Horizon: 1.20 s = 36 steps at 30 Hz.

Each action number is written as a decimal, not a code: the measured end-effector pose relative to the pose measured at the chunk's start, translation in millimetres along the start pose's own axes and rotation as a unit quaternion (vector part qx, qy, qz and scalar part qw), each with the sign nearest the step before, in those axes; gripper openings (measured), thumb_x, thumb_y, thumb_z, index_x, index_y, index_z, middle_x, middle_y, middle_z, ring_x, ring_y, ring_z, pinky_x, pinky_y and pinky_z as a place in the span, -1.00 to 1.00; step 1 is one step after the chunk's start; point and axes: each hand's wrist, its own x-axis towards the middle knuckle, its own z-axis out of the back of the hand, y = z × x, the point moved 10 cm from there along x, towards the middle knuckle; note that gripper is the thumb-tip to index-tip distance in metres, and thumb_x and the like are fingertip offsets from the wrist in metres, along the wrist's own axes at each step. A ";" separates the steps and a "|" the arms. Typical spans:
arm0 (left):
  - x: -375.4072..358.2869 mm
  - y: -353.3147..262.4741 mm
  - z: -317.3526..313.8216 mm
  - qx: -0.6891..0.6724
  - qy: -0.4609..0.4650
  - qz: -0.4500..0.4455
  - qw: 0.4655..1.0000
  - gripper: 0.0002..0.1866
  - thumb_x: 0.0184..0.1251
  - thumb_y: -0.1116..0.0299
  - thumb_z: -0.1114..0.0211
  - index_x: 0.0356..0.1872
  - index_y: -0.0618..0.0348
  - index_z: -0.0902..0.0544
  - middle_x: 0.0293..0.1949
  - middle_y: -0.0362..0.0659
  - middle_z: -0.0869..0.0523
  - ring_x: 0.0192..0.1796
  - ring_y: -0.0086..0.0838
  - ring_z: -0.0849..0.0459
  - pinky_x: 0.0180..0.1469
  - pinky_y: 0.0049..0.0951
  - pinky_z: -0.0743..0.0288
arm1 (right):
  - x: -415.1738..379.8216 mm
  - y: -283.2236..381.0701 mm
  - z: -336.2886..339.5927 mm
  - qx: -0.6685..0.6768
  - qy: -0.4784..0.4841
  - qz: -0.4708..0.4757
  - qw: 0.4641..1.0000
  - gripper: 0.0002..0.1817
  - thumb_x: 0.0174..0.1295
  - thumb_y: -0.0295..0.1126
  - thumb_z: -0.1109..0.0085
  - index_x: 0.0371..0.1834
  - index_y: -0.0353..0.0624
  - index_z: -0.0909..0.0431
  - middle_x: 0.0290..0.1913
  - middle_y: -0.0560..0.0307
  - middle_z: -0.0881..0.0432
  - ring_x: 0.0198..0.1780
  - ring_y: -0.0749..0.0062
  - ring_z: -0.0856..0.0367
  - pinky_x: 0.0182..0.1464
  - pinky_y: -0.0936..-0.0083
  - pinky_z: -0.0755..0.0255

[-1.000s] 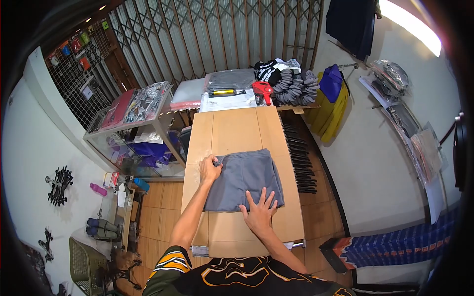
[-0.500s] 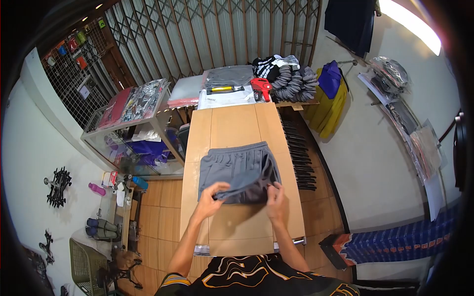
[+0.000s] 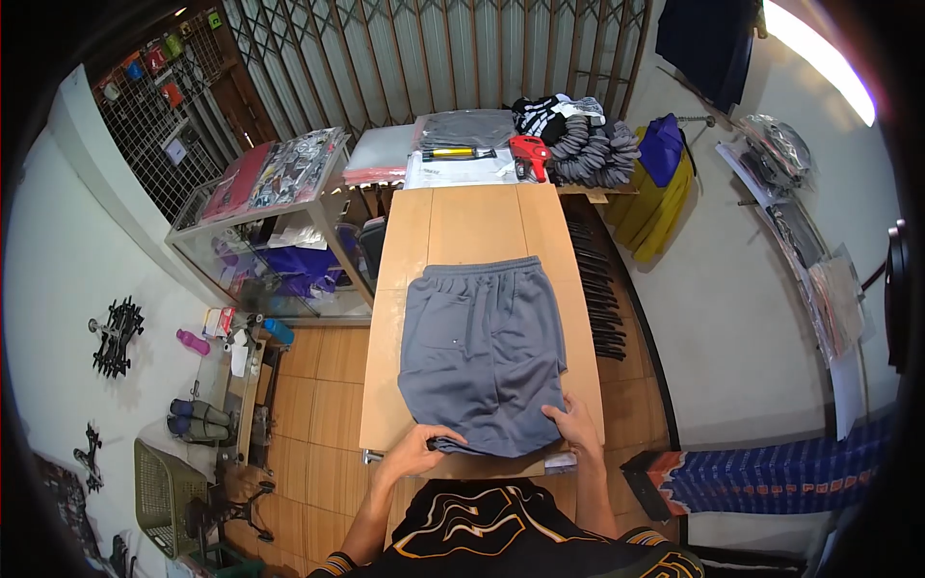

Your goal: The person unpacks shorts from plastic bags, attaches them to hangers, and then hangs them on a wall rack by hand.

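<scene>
A pair of grey shorts [image 3: 482, 356] lies spread on the table, waistband away from me and leg hems toward me. A drawstring and a pocket show on its upper face. With thumb and fingers closed, my left hand [image 3: 412, 453] grips the near left hem, which is slightly folded there. At the near right edge, my right hand [image 3: 578, 429] pinches the cloth; its fingertips are partly hidden.
The wooden table [image 3: 472, 222] reaches toward a red tool [image 3: 529, 157], a yellow-and-black tool [image 3: 458, 154] and packaged cloth [image 3: 467, 127]. Bundled grey items [image 3: 588, 149] sit farther right. A glass display case [image 3: 260, 250] stands left; hangers [image 3: 599, 299] line the right side.
The shorts, earlier folded up with the near part lifted, now lie flat and extended toward me. Both hands have moved nearer my body, holding the near edge.
</scene>
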 end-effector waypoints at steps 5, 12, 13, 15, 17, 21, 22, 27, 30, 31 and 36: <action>-25.5 14.4 -16.2 0.006 -0.002 -0.055 0.998 -0.75 0.21 0.57 -0.23 -0.10 0.19 -0.74 -0.36 -0.15 -0.76 -0.32 -0.61 -0.59 -0.21 -0.53 -0.47 | -42.3 -21.8 1.9 -0.003 0.002 0.006 1.000 -0.55 0.16 -0.62 -0.28 0.13 -0.41 -0.43 -0.01 -0.04 -0.65 -0.01 0.35 -0.63 0.11 0.46 -0.51; -63.7 45.6 -24.1 0.084 -0.049 -0.031 0.995 -0.75 0.11 0.58 -0.22 -0.16 0.23 -0.69 -0.29 0.02 -0.75 -0.23 -0.20 -0.73 -0.11 -0.36 -0.55 | -90.7 -64.4 18.3 -0.104 -0.070 0.020 0.992 -0.60 0.19 -0.59 -0.30 0.04 -0.39 -0.36 -0.05 -0.15 -0.65 -0.09 0.31 -0.69 -0.09 0.40 -0.64; -72.8 42.7 -23.2 0.100 -0.082 -0.064 0.990 -0.74 0.10 0.57 -0.22 -0.15 0.23 -0.68 -0.26 0.03 -0.75 -0.20 -0.14 -0.72 -0.09 -0.32 -0.55 | -93.4 -76.5 19.5 -0.105 -0.069 0.023 0.992 -0.60 0.19 -0.59 -0.30 0.04 -0.39 -0.36 -0.05 -0.15 -0.65 -0.09 0.31 -0.69 -0.09 0.40 -0.64; -91.4 40.2 -22.8 0.119 -0.123 -0.113 0.979 -0.75 0.15 0.52 -0.23 -0.12 0.21 -0.65 -0.18 0.02 -0.73 -0.14 -0.09 -0.71 -0.05 -0.27 -0.56 | -107.7 -84.4 25.1 -0.080 -0.134 0.048 0.987 -0.63 0.25 -0.54 -0.27 -0.02 -0.36 -0.27 -0.18 -0.14 -0.68 -0.25 0.29 -0.72 -0.37 0.40 -0.67; -115.4 48.5 -28.0 0.120 -0.149 -0.118 0.974 -0.76 0.18 0.49 -0.24 -0.11 0.20 -0.65 -0.16 0.02 -0.73 -0.12 -0.09 -0.70 -0.04 -0.27 -0.56 | -133.2 -85.1 16.6 -0.049 -0.142 0.034 0.988 -0.63 0.27 -0.52 -0.25 -0.03 -0.35 -0.24 -0.24 -0.13 -0.68 -0.35 0.31 -0.71 -0.47 0.42 -0.65; -170.7 94.0 -43.9 0.071 -0.165 -0.084 0.980 -0.78 0.30 0.38 -0.26 -0.08 0.22 -0.64 -0.11 0.03 -0.73 -0.03 -0.07 -0.68 0.03 -0.25 -0.54 | -171.0 -108.0 -6.0 -0.058 -0.154 0.023 0.986 -0.65 0.31 -0.48 -0.21 -0.04 -0.31 -0.20 -0.38 -0.10 -0.67 -0.55 0.35 -0.66 -0.60 0.48 -0.55; -190.5 105.8 -51.4 0.066 -0.170 -0.090 0.979 -0.78 0.31 0.37 -0.26 -0.08 0.23 -0.64 -0.10 0.04 -0.72 -0.01 -0.06 -0.68 0.04 -0.23 -0.53 | -180.2 -120.4 -11.3 -0.094 -0.157 0.011 0.983 -0.65 0.31 -0.47 -0.21 -0.04 -0.30 -0.20 -0.38 -0.10 -0.67 -0.54 0.36 -0.67 -0.62 0.50 -0.51; -304.9 194.3 -75.4 0.035 -0.221 0.054 0.973 -0.67 0.31 0.32 -0.29 0.04 0.25 -0.62 -0.03 0.11 -0.72 0.06 -0.04 -0.69 0.08 -0.21 -0.55 | -179.0 -216.1 -75.8 -0.200 -0.040 -0.023 0.979 -0.73 0.28 -0.46 -0.22 -0.15 -0.27 -0.29 -0.43 -0.06 -0.66 -0.54 0.39 -0.65 -0.67 0.50 -0.42; -372.7 241.0 -81.0 -0.006 -0.279 0.106 0.954 -0.66 0.31 0.32 -0.29 0.04 0.28 -0.61 -0.01 0.12 -0.72 0.09 -0.07 -0.69 0.11 -0.23 -0.55 | -170.4 -269.4 -132.1 -0.242 0.076 -0.085 0.964 -0.85 0.28 -0.45 -0.20 -0.30 -0.23 -0.41 -0.44 0.01 -0.65 -0.56 0.43 -0.63 -0.64 0.53 -0.42; -392.9 254.0 -79.5 -0.011 -0.302 0.114 0.946 -0.66 0.31 0.32 -0.29 0.04 0.28 -0.61 -0.01 0.12 -0.72 0.09 -0.07 -0.69 0.11 -0.23 -0.55 | -167.1 -280.6 -151.5 -0.258 0.105 -0.095 0.956 -0.87 0.28 -0.44 -0.18 -0.28 -0.25 -0.44 -0.44 0.01 -0.65 -0.56 0.44 -0.62 -0.64 0.54 -0.42; -467.7 289.5 -62.8 -0.011 -0.404 0.207 0.891 -0.64 0.31 0.32 -0.29 0.06 0.29 -0.60 0.00 0.13 -0.72 0.13 -0.11 -0.69 0.15 -0.24 -0.56 | -148.9 -328.7 -233.7 -0.293 0.224 -0.130 0.921 -0.88 0.31 -0.46 -0.07 -0.22 -0.30 -0.53 -0.42 0.02 -0.65 -0.53 0.45 -0.64 -0.62 0.53 -0.45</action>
